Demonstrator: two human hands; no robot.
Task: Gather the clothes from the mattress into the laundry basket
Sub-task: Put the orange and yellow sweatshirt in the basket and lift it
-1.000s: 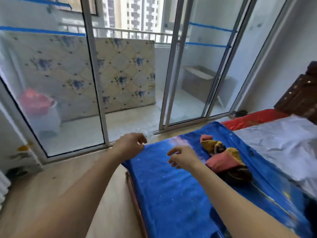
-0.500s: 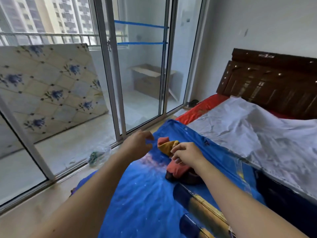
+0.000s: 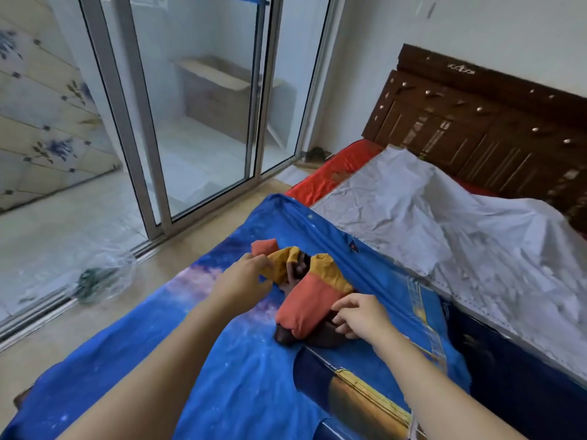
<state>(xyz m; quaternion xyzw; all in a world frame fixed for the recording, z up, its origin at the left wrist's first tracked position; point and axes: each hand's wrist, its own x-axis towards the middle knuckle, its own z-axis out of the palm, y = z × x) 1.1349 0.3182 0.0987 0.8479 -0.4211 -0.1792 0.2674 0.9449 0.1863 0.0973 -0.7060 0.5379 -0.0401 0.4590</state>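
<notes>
Bundle of orange, mustard and dark brown clothes (image 3: pixel 309 295), heaped on blue starry sheet (image 3: pixel 241 369) over mattress. Left hand (image 3: pixel 246 277) at bundle's far-left edge, fingers curled onto mustard fabric; grip not certain. Right hand (image 3: pixel 360 314) at bundle's near-right edge, fingers bent, touching dark cloth. Right of bundle: crumpled white sheet (image 3: pixel 444 236). Beyond: wooden headboard (image 3: pixel 476 128), sliding glass doors (image 3: pixel 197 115).
</notes>
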